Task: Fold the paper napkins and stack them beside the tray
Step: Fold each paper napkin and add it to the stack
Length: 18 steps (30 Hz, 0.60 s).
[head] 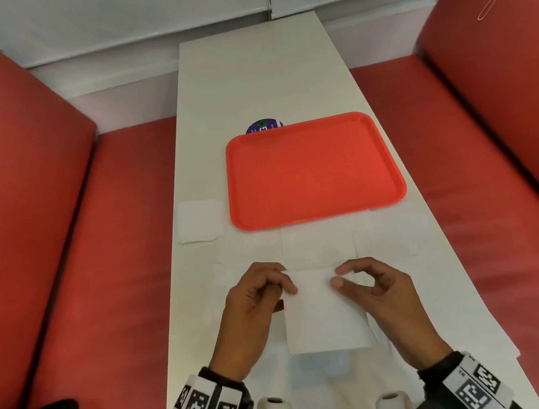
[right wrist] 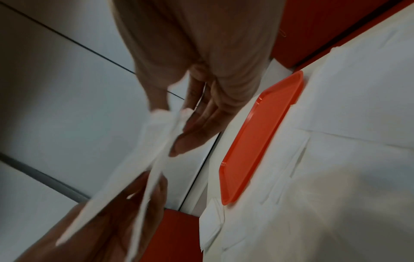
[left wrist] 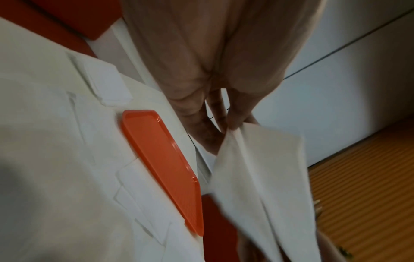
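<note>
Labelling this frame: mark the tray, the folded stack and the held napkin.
tray (head: 314, 171), head view, bare middle of its floor.
folded stack (head: 199, 221), head view, top face.
held napkin (head: 323, 317), head view, middle of the sheet.

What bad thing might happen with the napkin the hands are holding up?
The napkin is pinched only at its top corners by the left hand and right hand, so the layers may slip and fold crooked. Thin paper pulled between two hands might tear. Carried over to the folded stack beside the tray, it may knock that stack askew.
</note>
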{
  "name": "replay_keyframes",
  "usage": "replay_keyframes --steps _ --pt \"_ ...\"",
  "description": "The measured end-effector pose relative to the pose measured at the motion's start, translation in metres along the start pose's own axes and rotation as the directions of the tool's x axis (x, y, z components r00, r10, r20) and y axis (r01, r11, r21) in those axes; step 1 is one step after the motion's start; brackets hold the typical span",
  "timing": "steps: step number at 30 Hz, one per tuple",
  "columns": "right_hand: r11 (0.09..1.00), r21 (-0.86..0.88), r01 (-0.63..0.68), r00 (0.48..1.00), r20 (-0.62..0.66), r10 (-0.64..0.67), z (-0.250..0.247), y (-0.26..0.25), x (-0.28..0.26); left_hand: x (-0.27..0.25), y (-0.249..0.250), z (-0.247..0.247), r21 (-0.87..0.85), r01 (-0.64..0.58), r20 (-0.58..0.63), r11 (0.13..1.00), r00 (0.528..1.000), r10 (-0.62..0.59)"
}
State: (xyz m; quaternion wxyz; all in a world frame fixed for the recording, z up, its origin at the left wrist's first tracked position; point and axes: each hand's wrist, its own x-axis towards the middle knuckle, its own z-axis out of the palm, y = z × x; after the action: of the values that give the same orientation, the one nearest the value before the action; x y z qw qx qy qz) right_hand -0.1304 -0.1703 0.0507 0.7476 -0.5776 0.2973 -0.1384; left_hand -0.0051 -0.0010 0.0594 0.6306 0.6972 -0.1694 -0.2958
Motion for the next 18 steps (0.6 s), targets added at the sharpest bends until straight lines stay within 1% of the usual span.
replay_keyframes --steps 1,3,4,6,8,9,11,12,13,14,16,18 --pt "1.0 0.005 0.003 1.0 -0.006 -0.003 0.001 0.002 0.001 0.0 -0.001 0.001 -0.067 0.03 -0.016 0.997 0.999 -0.032" --pt "1.0 0.021 0.016 1.0 -0.015 -0.015 0.007 0.001 0.001 0.0 0.002 0.003 -0.236 0.133 -0.03 0.963 0.989 -0.144" --pt "1.0 0.02 0.022 1.0 -0.016 -0.022 0.009 0.0 0.002 0.001 0.001 0.003 -0.27 0.193 -0.026 0.943 0.978 -0.207" --pt "0.999 0.034 0.014 0.999 -0.036 -0.013 0.015 0.0 0.004 0.0 -0.001 0.003 -0.176 0.267 0.01 0.947 0.963 -0.27" --pt "0.999 0.039 0.034 0.998 -0.063 -0.032 0.02 0.002 0.009 -0.002 0.002 0.004 -0.049 0.295 0.029 0.954 0.955 -0.294" --pt "0.999 0.031 0.041 0.996 -0.082 -0.038 0.022 0.006 0.013 0.0 0.001 0.001 -0.015 0.308 0.014 0.951 0.951 -0.308" --pt "0.999 -0.006 0.053 0.993 -0.11 -0.054 0.03 0.009 0.02 0.007 0.0 -0.011 0.0 0.293 0.002 0.956 0.956 -0.293" --pt "0.998 -0.023 0.062 0.991 -0.121 -0.065 0.032 0.011 0.023 0.014 0.0 -0.023 0.021 0.281 -0.019 0.96 0.96 -0.28" --pt "0.997 -0.02 0.069 0.988 -0.133 -0.071 0.041 0.016 0.033 0.028 -0.001 -0.045 0.042 0.264 -0.068 0.964 0.963 -0.261" --pt "0.997 -0.021 0.071 0.983 -0.167 -0.073 0.037 0.017 0.034 0.041 -0.004 -0.059 0.079 0.249 -0.092 0.965 0.966 -0.241" --pt "0.996 -0.055 0.064 0.971 -0.225 -0.075 0.024 0.017 0.034 0.075 -0.012 -0.091 0.199 0.218 -0.157 0.955 0.969 -0.188" --pt "0.99 -0.127 0.062 0.95 -0.298 -0.098 0.018 0.027 0.042 0.116 -0.02 -0.138 0.312 0.218 -0.236 0.925 0.96 -0.147"
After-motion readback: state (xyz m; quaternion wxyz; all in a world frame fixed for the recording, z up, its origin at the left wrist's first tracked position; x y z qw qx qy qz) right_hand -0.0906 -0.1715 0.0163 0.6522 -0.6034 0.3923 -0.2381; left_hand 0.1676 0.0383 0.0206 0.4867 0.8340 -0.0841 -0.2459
